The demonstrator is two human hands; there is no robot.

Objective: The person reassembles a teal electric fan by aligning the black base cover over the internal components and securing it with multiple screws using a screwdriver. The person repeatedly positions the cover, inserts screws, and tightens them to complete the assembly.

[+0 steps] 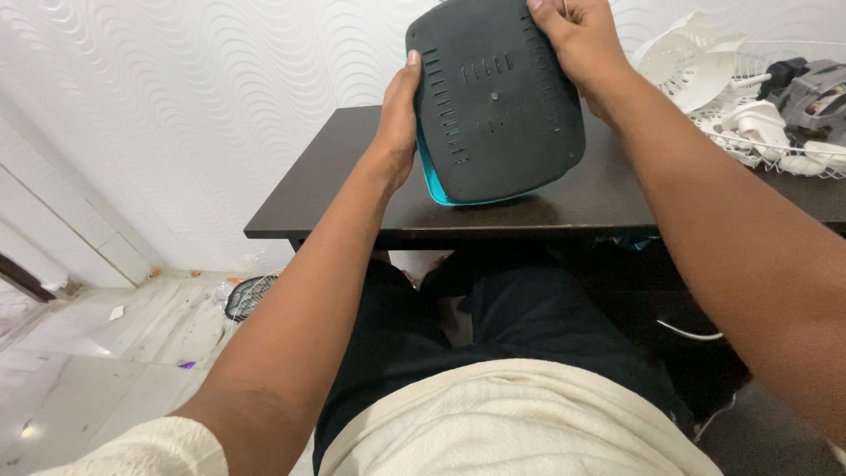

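Sitting close to the lens: a cream shirt (520,414) and dark trousers (493,326), with both forearms stretching forward over the lap toward a dark wooden table (344,176). Lying low to the left, beyond the knee, on the pale floor (97,353): a round wire grille (249,295).

Holding up a flat, rounded grey base (498,97) with a teal edge, underside facing the lens, showing rows of vent slots. Tilting it nearly upright, lower edge resting on or hovering just above the tabletop; contact impossible to tell.

Gripping on both sides: left hand (398,119) pressing along the left edge, thumb lying flat on the grey face, fingers wrapping behind and hidden. Right hand (577,44) clamping the top right corner, fingers (551,16) curling together over the rim, tips partly cut off by the frame.

Judging progress: base lifted and turned for inspection, nothing yet opened or removed from it, no tool in either hand.

Lying farther right on the table: white fan blades (687,57) inside a white wire guard (775,150), beside a grey motor (815,92).
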